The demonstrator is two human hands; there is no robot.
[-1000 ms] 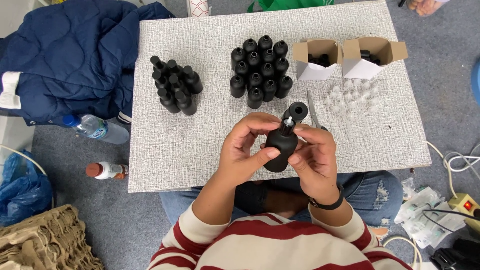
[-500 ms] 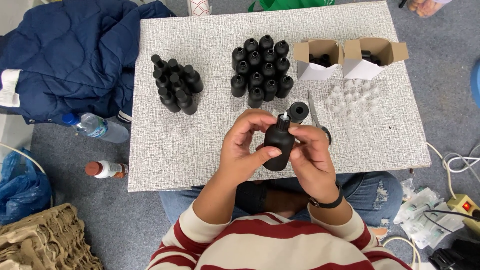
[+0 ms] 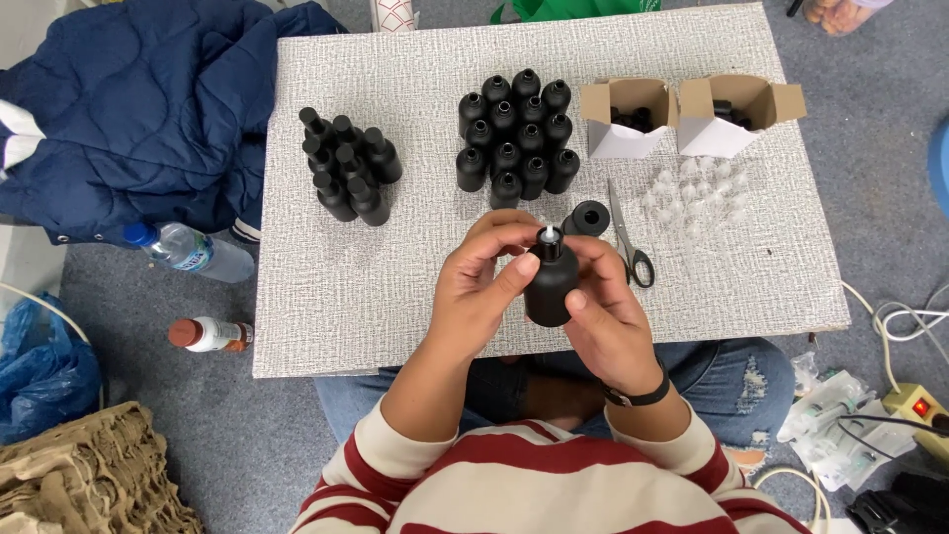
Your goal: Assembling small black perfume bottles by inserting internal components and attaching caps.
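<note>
Right now both hands pinch one small black bottle (image 3: 550, 285) above the near edge of the counter (image 3: 395, 297), the right hand (image 3: 605, 321) gripping its body to keep it steady while the left hand (image 3: 484, 287) fingers press at its white-tipped neck, with a black cap (image 3: 590, 216) lying just behind.

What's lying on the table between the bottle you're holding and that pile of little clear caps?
A pair of scissors lies between the held black bottle and the clear caps, blades pointing away, in the head view.

Blue quilted jacket (image 3: 148, 109), two plastic drink bottles (image 3: 193, 249) on the floor, scissors (image 3: 628, 242), two open cardboard boxes (image 3: 623, 119).
</note>
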